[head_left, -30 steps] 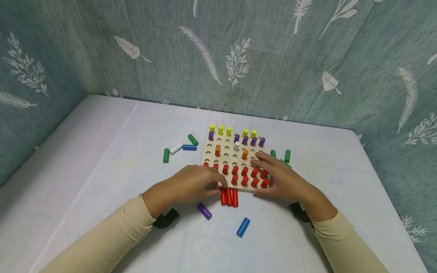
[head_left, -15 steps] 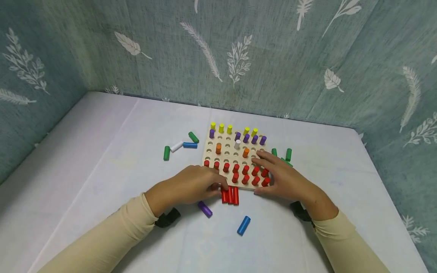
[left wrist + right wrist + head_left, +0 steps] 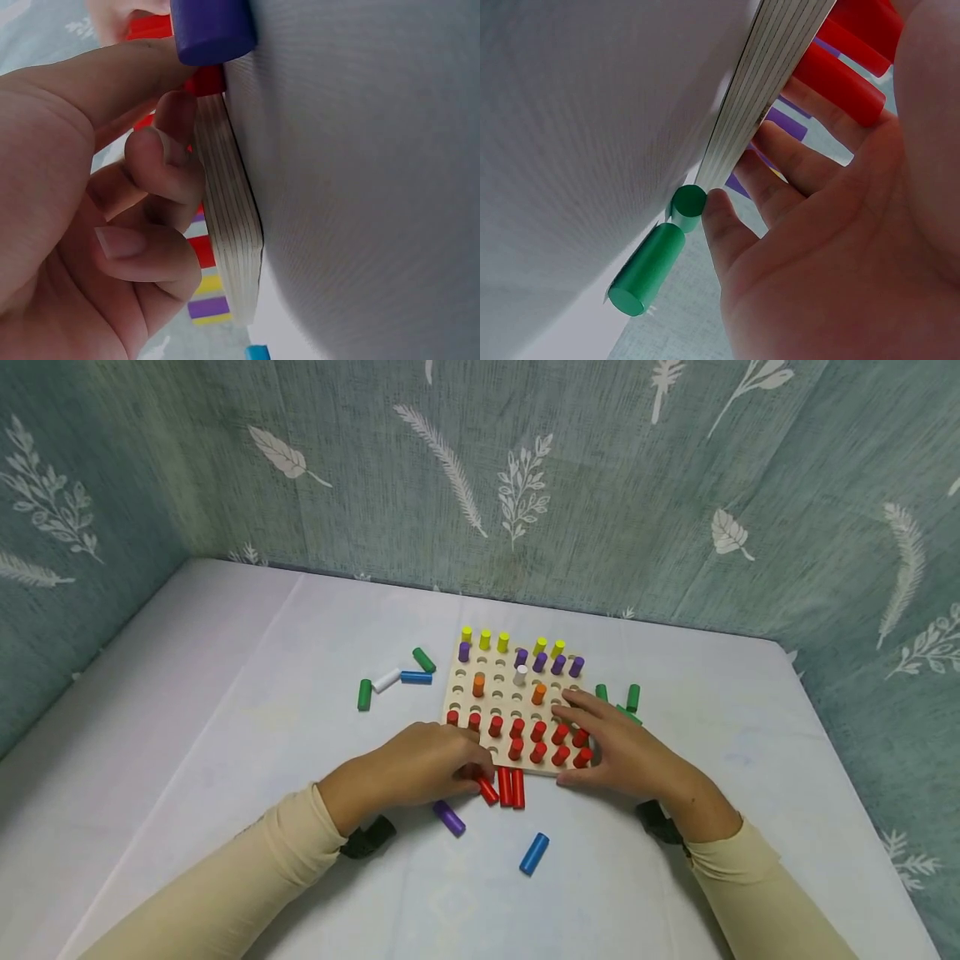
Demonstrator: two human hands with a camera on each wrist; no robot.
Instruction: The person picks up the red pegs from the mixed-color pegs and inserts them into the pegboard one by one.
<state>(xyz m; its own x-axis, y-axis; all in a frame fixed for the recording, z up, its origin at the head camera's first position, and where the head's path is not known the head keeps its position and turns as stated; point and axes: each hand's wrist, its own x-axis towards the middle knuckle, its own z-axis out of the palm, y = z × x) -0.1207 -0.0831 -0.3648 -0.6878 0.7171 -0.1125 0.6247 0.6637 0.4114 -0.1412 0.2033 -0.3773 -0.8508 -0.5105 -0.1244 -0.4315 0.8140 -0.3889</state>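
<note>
A wooden pegboard (image 3: pixel 538 771) lies mid-table, with red, orange, white, purple and yellow pegs upright in its holes. At its front edge, my left hand (image 3: pixel 431 764) pinches a red peg (image 3: pixel 487 791) between thumb and fingers; the peg is slanted and its upper end is hidden by the fingers. Two more red pegs (image 3: pixel 512 787) lie side by side just right of it. My right hand (image 3: pixel 622 752) rests at the board's right side, fingers spread over its edge near the red pegs. In the right wrist view, those fingers touch the layered wooden edge (image 3: pixel 757 82).
A purple peg (image 3: pixel 449 819) and a blue peg (image 3: pixel 534 854) lie on the white tabletop in front. Green, white (image 3: pixel 386 680) and blue pegs are scattered left of the board. Several green pegs (image 3: pixel 633 697) lie beyond the right hand. A leaf-patterned cloth rises behind.
The leftmost of the three loose red pegs has turned from lying straight beside the others to a slant, lifted toward my left hand. The right hand stays in place.
</note>
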